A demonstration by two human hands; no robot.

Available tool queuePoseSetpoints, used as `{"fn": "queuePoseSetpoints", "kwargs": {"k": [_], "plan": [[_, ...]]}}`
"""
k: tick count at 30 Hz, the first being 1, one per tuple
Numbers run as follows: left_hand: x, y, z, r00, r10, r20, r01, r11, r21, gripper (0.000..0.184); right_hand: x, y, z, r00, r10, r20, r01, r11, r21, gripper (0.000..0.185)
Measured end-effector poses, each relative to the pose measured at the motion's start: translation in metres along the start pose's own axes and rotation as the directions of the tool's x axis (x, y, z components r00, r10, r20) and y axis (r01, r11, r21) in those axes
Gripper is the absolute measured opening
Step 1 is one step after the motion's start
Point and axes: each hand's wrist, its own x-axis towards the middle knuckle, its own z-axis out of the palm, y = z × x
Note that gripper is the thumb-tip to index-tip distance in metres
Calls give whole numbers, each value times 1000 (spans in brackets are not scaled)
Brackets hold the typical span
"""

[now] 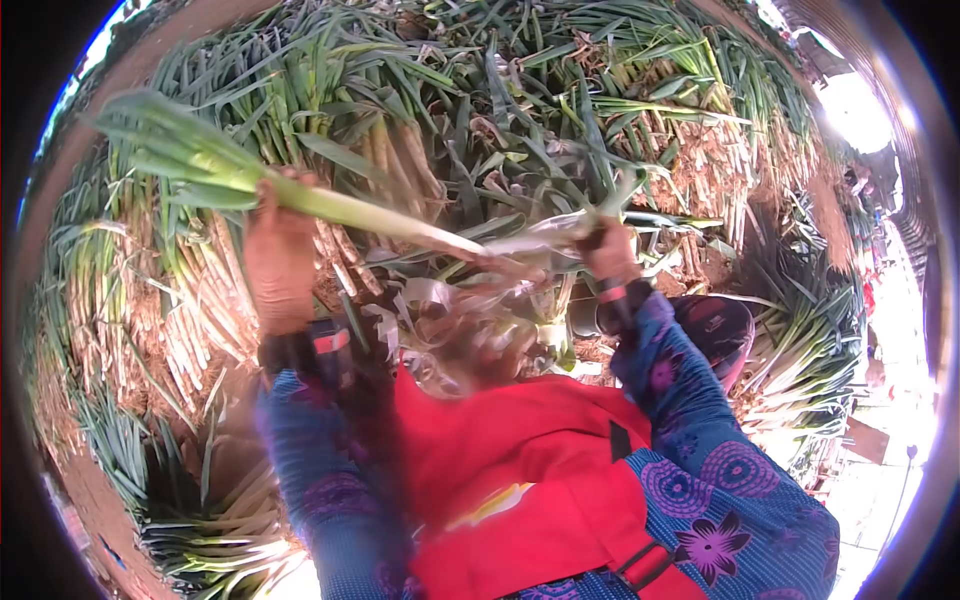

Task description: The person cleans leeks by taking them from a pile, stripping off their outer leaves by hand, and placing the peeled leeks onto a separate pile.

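My left hand [280, 262] is closed around a leek [375, 214], near where its green leaves meet the pale stem. The leek lies slantwise, leaves fanned to the upper left and root end toward the middle. My right hand [610, 250] is closed on a stripped leek leaf [545, 238], a pale, blurred strip running from near the leek's root end, with a green tip above my fist. Whether the strip is still joined to the stem, I cannot tell. Below both hands lie loose peeled skins [440, 305], partly smeared by motion.
Piled leeks [170, 290] with soil on their stems spread along the left. More bundles [700, 150] lie at the back right. Cleaner leeks [810, 345] are heaped beside my right knee, others [235, 530] at the lower left. A red apron [530, 450] covers my lap.
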Motion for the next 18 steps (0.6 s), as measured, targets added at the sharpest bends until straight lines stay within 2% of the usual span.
{"fn": "queuePoseSetpoints", "kwargs": {"k": [1,2,3,4,5,6,8,9,10,11,12,13,14,16,17,18], "plan": [[2,10,-10,1000,24,8,-23,999,-37,26,16,37,-35,994,-97,-41,85,968,-235,5],[2,24,-17,997,52,52,-50,998,-39,25,22,57,-74,978,200,-65,-202,979,-27,7],[0,35,-25,998,55,42,-52,995,-81,28,29,77,-114,874,479,-83,-458,868,192,10],[-5,43,-21,998,57,9,-57,997,-48,29,36,94,-146,779,626,-26,-548,701,456,12],[-10,46,-16,998,58,-25,-59,998,-13,30,42,111,-171,737,674,61,-551,546,631,14],[-12,41,-12,997,68,-39,-68,998,8,31,47,124,-186,720,682,127,-538,433,723,15],[-5,21,-19,993,72,-95,-68,997,46,34,57,147,-192,718,659,224,-520,295,802,20],[-8,13,-12,988,85,-131,-71,992,105,32,55,127,-176,714,680,164,-518,357,777,21],[-13,8,-2,986,43,-161,-27,995,99,31,57,149,-183,891,431,144,-441,741,507,21],[-15,8,3,983,0,-186,17,996,90,29,59,171,-190,989,107,106,-104,994,-32,32],[-14,9,-4,986,30,-166,-15,996,89,30,61,194,-197,979,-196,62,205,901,-382,46],[-12,7,-14,988,50,-145,-38,995,88,31,68,191,-213,998,-17,66,37,949,-312,45],[-12,10,-13,990,66,-123,-55,995,87,32,70,201,-230,1000,13,19,-5,936,-353,36],[-21,24,-9,991,67,-115,-42,978,205,33,77,213,-262,997,40,-62,-62,911,-408,20],[-24,31,-5,991,70,-112,-39,965,260,34,84,219,-277,996,49,-80,-76,921,-382,16],[-20,27,-14,986,23,-167,20,967,256,40,90,223,-287,994,83,-71,-99,961,-258,16]]}}
